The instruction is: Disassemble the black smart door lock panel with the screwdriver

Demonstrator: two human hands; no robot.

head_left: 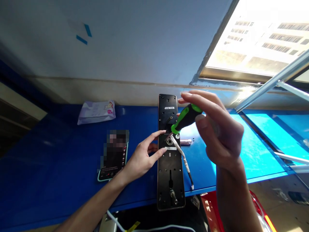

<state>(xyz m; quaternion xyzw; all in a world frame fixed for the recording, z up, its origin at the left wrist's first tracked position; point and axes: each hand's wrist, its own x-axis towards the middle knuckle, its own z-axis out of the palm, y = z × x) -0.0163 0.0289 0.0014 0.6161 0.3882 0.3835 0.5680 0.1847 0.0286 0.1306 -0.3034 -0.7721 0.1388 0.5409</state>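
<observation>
A small white label (169, 108) near the twelve o'clock end of the long black rectangular metal lock plate (170, 180) carries dark characters that look like "CE 16", though they are too small to be sure of. At about nine o'clock from the plate, the black smartphone in a teal case (113, 161) shows lines of red and white text, too small to read.

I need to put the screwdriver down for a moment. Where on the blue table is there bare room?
Bare blue table lies left of the phone and below the tissue pack; another bare patch sits right of the white cable. It is crowded around the black panel, where the left hand and the screwdriver meet.
</observation>
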